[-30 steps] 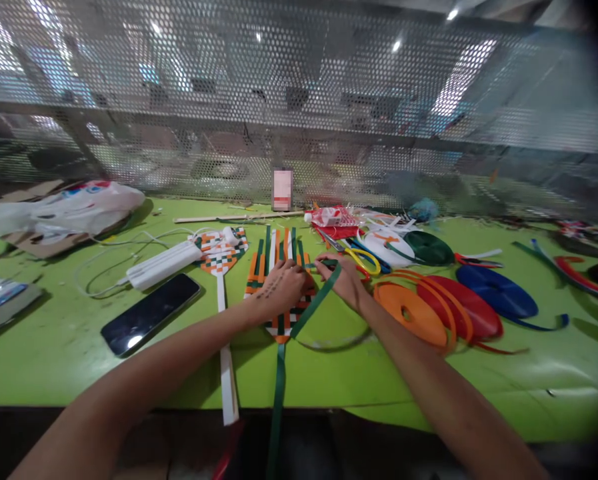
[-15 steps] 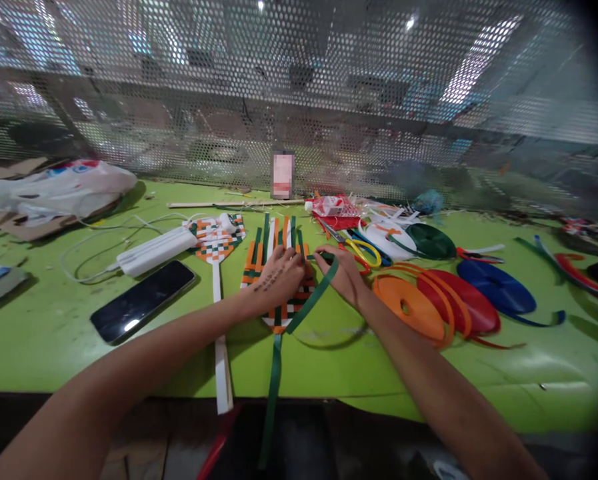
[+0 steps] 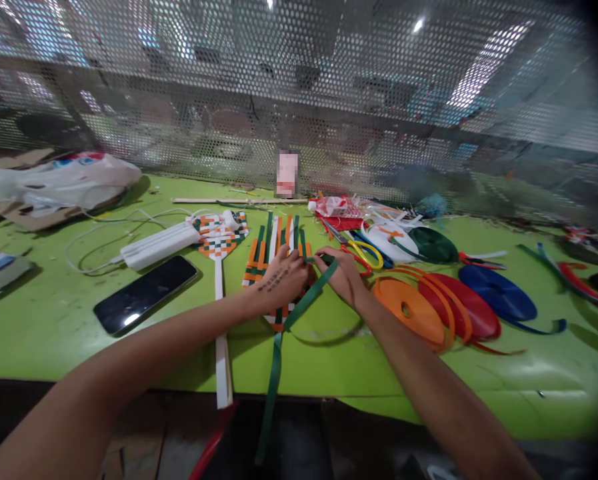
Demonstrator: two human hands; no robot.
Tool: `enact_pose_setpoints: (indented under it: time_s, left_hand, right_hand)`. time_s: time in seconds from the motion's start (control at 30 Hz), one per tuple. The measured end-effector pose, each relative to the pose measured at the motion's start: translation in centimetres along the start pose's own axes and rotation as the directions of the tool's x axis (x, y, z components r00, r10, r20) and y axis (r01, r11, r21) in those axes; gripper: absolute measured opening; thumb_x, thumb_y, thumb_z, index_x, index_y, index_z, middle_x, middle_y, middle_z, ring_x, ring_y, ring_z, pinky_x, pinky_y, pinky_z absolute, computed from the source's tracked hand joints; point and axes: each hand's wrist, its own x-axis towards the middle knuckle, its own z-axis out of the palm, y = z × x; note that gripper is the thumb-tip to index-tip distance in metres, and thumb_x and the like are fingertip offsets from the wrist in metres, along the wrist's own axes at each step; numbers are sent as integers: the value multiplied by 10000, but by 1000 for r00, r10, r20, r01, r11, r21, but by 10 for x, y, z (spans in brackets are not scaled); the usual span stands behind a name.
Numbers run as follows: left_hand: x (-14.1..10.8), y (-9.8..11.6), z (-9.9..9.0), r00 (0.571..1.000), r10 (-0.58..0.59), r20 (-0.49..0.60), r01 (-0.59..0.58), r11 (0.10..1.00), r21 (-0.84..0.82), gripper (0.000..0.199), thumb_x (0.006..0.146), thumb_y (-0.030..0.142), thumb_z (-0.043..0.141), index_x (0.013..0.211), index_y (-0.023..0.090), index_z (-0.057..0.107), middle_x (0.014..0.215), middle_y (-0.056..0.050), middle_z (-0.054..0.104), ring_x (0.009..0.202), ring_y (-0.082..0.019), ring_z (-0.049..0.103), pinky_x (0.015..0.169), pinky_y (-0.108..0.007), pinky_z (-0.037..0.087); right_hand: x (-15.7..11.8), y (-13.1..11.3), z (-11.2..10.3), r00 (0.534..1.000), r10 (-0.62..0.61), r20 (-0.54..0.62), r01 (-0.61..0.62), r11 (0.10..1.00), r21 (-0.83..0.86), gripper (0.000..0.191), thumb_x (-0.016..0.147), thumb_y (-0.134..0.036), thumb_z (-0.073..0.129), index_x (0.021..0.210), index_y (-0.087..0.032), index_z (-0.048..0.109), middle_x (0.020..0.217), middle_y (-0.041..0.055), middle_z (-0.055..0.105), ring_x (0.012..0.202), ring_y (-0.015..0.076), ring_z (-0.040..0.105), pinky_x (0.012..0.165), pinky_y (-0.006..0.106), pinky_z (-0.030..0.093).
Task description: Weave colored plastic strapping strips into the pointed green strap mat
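Note:
A woven piece point(image 3: 253, 275) of orange, white and green strips lies flat before me, its loose strip ends pointing away. Across its right half rests my left hand point(image 3: 285, 277), fingers curled down on the weave with their tips hidden. My right hand point(image 3: 341, 272), just right of the weave, pinches a green strip point(image 3: 313, 295) that loops back toward the pointed lower end. Another green length point(image 3: 273, 393) hangs from that end over the table edge. To the left lies a finished-looking woven fan point(image 3: 219, 241) with a white handle point(image 3: 221, 363).
Left of me are a phone point(image 3: 146, 295), a white power strip point(image 3: 159, 247) with cords and a plastic bag point(image 3: 73, 180). On the right lie yellow-handled scissors point(image 3: 366, 253) and orange point(image 3: 403, 310), red point(image 3: 479, 313), blue point(image 3: 499, 291) and green point(image 3: 433, 245) strip rolls.
The view has shifted slightly. Both hands stay nearly in place over the weave, and the green strip is still pinched in my right hand.

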Motion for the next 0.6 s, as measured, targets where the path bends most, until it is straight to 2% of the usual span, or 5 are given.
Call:
enact_pose_setpoints:
  time_s: [0.27, 0.6]
  left_hand:
    - [-2, 3, -3, 1000, -5, -1, 5, 1000, 8, 290, 958, 119, 523, 1184, 164, 699, 1062, -150, 700, 1090, -335, 583, 1017, -501, 322]
    - [0, 0, 9, 1000, -29, -12, 29, 1000, -1, 215, 963, 142, 516, 991, 155, 729, 966, -141, 693, 1064, -339, 566, 1009, -511, 302]
  right_hand:
    - [-1, 2, 1, 1000, -12, 14, 12, 1000, 3, 191, 887, -239, 566, 843, -208, 750, 772, 49, 731, 669, 194, 623, 678, 290, 457]
    - [-1, 9, 5, 1000, -22, 22, 22, 1000, -15, 157, 886, -260, 586, 853, -209, 732, 761, 49, 722, 677, 206, 630, 659, 295, 454]
